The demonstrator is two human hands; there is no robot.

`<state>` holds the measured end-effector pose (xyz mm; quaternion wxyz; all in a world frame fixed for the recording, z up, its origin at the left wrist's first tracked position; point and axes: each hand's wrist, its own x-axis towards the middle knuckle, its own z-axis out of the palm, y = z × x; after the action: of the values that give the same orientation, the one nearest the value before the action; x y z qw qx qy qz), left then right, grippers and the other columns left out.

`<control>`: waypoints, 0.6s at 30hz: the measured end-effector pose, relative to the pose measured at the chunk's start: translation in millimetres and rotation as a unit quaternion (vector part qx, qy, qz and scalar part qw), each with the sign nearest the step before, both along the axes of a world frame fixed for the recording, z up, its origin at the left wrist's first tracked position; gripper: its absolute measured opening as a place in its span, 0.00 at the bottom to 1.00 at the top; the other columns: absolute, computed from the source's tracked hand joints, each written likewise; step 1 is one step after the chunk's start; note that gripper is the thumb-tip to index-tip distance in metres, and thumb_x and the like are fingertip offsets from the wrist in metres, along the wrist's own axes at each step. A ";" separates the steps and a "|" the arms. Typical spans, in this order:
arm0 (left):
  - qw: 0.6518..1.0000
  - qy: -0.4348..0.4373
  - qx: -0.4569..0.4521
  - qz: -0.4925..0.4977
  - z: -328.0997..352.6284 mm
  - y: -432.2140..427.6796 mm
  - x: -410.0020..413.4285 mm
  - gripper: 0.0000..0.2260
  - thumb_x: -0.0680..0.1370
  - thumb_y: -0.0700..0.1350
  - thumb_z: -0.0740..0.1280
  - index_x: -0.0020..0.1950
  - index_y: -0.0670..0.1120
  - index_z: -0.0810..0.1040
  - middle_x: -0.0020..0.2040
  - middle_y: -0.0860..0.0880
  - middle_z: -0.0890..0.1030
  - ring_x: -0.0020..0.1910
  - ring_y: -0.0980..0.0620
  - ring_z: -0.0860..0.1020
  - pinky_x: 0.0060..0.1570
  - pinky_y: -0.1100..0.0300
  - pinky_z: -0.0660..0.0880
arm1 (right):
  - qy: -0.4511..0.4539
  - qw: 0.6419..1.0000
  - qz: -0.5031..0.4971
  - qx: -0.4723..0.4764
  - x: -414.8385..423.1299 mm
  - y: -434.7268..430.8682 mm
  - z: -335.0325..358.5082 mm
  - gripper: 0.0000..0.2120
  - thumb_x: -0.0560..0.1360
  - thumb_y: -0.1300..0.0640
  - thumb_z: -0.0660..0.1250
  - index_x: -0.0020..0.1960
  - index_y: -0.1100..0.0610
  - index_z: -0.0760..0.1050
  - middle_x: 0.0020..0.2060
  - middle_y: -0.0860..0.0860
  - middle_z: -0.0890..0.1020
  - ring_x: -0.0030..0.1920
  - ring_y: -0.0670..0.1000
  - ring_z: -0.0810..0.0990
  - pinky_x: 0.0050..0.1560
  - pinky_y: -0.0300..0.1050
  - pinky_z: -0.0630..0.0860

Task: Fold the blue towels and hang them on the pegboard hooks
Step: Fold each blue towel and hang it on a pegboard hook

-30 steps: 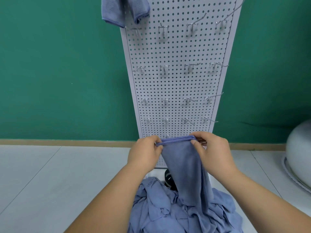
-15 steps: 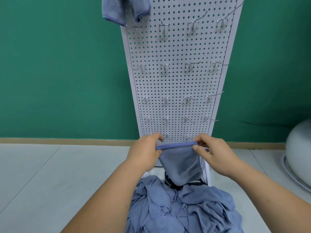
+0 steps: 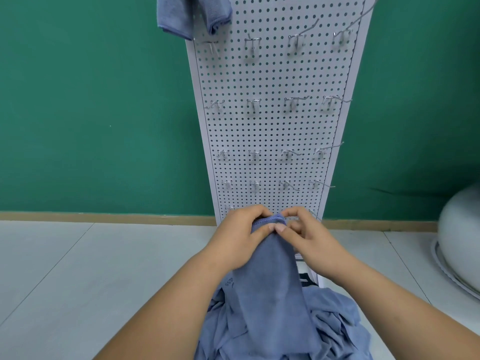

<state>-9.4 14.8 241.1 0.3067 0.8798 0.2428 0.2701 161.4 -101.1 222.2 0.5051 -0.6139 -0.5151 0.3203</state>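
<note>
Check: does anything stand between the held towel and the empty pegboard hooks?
Nothing visible does. The left hand and right hand pinch the blue towel just below bare hooks; hung towels occupy only the top-left of the pegboard.

I count two grips, the left grip (image 3: 241,237) and the right grip (image 3: 310,237), and one pegboard (image 3: 272,131). Its hooks (image 3: 253,103) make four full rows of four, so sixteen, with a few more partly showing. There's one held towel (image 3: 270,281). The hung towel (image 3: 176,16) may be one or two. The towel pile (image 3: 327,323) I can't count. One white round object (image 3: 459,237).
</note>
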 end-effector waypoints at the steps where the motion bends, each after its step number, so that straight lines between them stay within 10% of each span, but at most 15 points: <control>1: 1.000 -0.013 0.013 -0.004 1.8 -0.8 0.3 0.04 0.82 0.51 0.70 0.56 0.57 0.82 0.50 0.61 0.84 0.51 0.59 0.81 0.55 0.53 0.78 | 0.017 0.999 0.037 -0.020 0.0 -1.9 0.2 0.15 0.81 0.45 0.70 0.65 0.46 0.73 0.47 0.47 0.87 0.50 0.49 0.86 0.55 0.52 0.81; 11: 0.978 -0.184 -0.050 0.081 19.2 13.1 -14.6 0.07 0.82 0.44 0.72 0.56 0.56 0.83 0.53 0.60 0.85 0.55 0.59 0.82 0.59 0.63 0.76 | -0.403 0.893 0.041 -0.195 59.1 -3.2 -36.5 0.13 0.73 0.42 0.74 0.47 0.50 0.78 0.42 0.46 0.84 0.45 0.51 0.83 0.51 0.53 0.81; 18: 0.939 -0.196 -0.184 0.215 -8.3 52.6 -32.9 0.04 0.82 0.44 0.71 0.54 0.51 0.85 0.49 0.51 0.86 0.49 0.52 0.82 0.53 0.56 0.77 | -0.313 0.929 -0.047 -0.193 94.7 -17.9 -20.0 0.11 0.76 0.45 0.76 0.41 0.50 0.80 0.37 0.47 0.83 0.38 0.51 0.80 0.41 0.50 0.76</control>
<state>-42.3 67.4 232.8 0.4391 0.6643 0.4068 0.4477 256.1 -119.0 202.1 0.2046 -0.7918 -0.5463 0.1809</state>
